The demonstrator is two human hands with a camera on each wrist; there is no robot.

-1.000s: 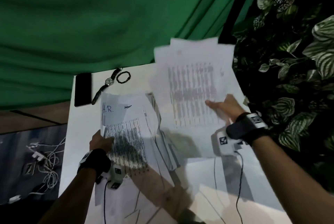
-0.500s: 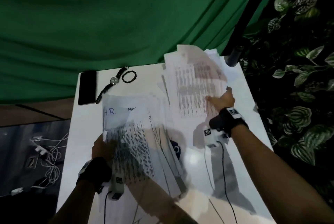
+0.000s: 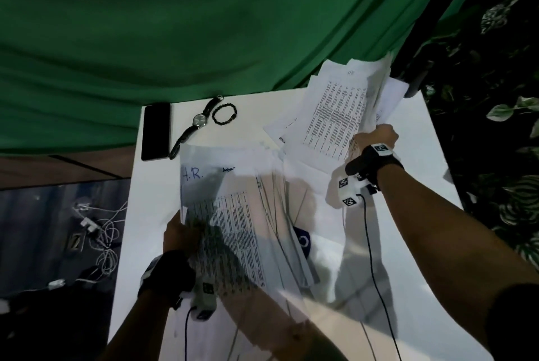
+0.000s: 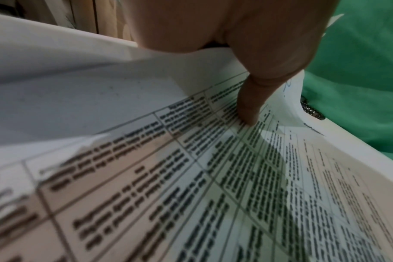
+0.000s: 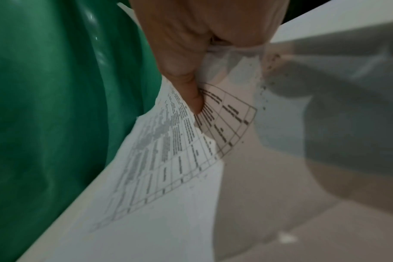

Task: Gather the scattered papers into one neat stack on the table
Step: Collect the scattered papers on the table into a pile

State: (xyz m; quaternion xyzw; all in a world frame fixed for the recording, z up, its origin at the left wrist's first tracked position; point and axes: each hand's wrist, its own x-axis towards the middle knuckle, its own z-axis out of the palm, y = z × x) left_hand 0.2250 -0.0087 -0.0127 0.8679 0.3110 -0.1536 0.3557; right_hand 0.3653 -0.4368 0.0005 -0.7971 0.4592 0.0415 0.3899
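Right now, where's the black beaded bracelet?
Head view: the black beaded bracelet lies at the white table's far edge, left of centre, just right of the wristwatch, beyond the handwritten sheet.

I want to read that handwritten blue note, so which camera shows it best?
The head view: the blue "H.R." note faces the camera atop the left hand's papers. Left wrist catches only a blurred scrap; right wrist shows none.
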